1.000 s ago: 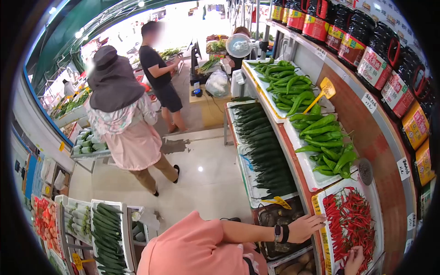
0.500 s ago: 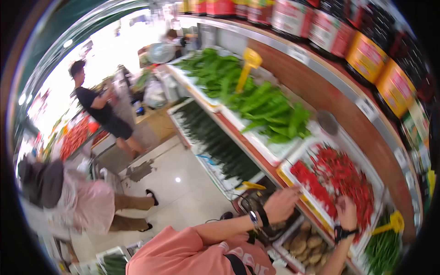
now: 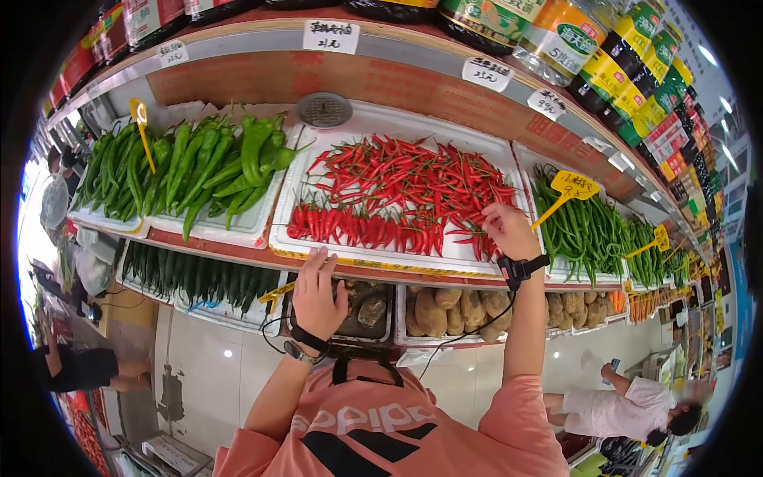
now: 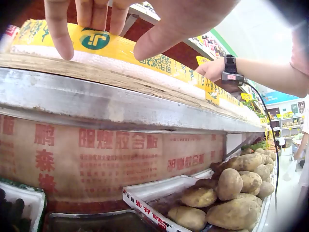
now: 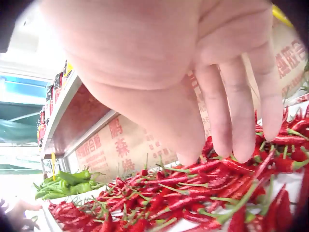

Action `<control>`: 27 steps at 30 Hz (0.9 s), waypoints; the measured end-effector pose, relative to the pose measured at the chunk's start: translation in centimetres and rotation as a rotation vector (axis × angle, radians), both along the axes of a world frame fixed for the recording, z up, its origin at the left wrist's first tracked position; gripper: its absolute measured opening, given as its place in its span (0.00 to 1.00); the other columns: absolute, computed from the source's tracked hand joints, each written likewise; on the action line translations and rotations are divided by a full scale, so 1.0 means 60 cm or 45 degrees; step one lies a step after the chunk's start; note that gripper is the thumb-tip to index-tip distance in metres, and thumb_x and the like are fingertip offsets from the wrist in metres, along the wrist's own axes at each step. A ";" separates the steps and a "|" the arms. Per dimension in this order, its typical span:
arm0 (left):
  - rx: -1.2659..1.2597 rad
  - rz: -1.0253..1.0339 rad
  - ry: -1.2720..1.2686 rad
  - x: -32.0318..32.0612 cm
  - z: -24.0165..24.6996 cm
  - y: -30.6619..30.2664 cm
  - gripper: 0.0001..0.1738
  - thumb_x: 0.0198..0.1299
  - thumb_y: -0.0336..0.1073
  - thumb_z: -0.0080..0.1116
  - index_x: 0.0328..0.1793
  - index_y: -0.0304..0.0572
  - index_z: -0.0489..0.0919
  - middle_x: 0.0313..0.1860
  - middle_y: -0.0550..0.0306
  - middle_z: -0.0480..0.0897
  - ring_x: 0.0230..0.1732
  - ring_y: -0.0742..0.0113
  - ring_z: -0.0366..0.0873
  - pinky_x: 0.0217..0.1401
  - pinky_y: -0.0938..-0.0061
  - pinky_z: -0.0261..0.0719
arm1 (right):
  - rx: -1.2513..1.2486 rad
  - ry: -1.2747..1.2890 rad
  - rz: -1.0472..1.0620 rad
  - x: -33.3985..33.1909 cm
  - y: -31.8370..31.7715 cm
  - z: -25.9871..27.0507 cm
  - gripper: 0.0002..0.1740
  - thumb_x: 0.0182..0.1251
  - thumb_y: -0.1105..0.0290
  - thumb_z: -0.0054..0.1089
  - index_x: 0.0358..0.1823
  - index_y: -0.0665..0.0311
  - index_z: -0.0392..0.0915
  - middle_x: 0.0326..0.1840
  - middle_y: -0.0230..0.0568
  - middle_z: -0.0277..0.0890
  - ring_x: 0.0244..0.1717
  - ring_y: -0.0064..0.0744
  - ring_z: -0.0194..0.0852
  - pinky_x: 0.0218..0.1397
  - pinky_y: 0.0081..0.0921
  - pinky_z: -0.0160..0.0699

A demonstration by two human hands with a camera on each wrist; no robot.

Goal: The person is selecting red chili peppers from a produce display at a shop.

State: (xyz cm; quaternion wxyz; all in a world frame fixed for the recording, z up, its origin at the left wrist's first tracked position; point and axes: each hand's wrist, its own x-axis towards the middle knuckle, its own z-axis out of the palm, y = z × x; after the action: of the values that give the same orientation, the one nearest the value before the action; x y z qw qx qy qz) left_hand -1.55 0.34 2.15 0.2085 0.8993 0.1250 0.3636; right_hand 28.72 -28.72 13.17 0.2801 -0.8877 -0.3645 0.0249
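Note:
Red chili peppers (image 3: 413, 175) fill a white foam box (image 3: 288, 211), with one row lined up along its front and a looser heap behind. My right hand (image 3: 510, 230) reaches over the right end of the heap. In the right wrist view its fingers (image 5: 239, 111) point down, fairly straight, with the tips among the peppers. My left hand (image 3: 319, 298) is at the front of the box. The left wrist view shows its fingers spread over the yellow tape (image 4: 126, 48) on the box's side, holding nothing.
Green peppers (image 3: 211, 163) lie left of the box. Thin green chilies (image 3: 580, 226) with a yellow price tag (image 3: 574, 184) lie right. Below are cucumbers (image 3: 199, 270) and potatoes (image 3: 457, 310). Sauce bottles (image 3: 560, 40) line the shelf above; a person (image 3: 636, 405) stands at right.
My view has swung round to face the chili box squarely. The right hand has shifted to the right end of the peppers; the left stays by the box's front edge.

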 end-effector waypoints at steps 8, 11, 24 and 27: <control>-0.006 -0.024 0.007 0.002 -0.005 0.001 0.31 0.62 0.27 0.67 0.74 0.35 0.77 0.75 0.41 0.76 0.80 0.35 0.70 0.79 0.46 0.72 | -0.183 -0.083 -0.074 -0.014 -0.011 -0.045 0.12 0.62 0.75 0.74 0.46 0.64 0.83 0.42 0.47 0.87 0.45 0.50 0.90 0.49 0.44 0.86; -0.001 -0.029 0.001 0.003 -0.005 0.002 0.31 0.62 0.27 0.67 0.73 0.35 0.77 0.76 0.41 0.76 0.80 0.35 0.70 0.79 0.46 0.71 | -0.099 -0.039 -0.076 -0.006 -0.007 -0.050 0.08 0.63 0.75 0.73 0.42 0.65 0.83 0.37 0.47 0.87 0.41 0.49 0.90 0.45 0.45 0.85; 0.025 0.005 0.004 0.002 -0.004 0.000 0.29 0.64 0.29 0.65 0.73 0.36 0.78 0.76 0.43 0.77 0.80 0.38 0.72 0.79 0.47 0.74 | 0.533 0.357 0.058 -0.001 0.029 -0.023 0.04 0.78 0.75 0.66 0.45 0.68 0.80 0.38 0.36 0.86 0.38 0.25 0.85 0.43 0.25 0.82; 0.022 0.005 0.007 0.002 -0.006 -0.001 0.30 0.64 0.29 0.65 0.74 0.36 0.78 0.76 0.43 0.77 0.80 0.38 0.72 0.79 0.47 0.74 | 0.389 0.488 0.186 0.004 0.034 -0.024 0.05 0.81 0.74 0.64 0.47 0.69 0.79 0.38 0.36 0.87 0.38 0.24 0.87 0.44 0.24 0.84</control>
State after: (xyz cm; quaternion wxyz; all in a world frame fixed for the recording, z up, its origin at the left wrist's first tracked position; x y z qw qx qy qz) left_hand -1.44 0.28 1.81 0.1997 0.9018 0.1241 0.3626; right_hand 28.98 -26.66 11.76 0.4725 -0.7855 -0.3674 0.1576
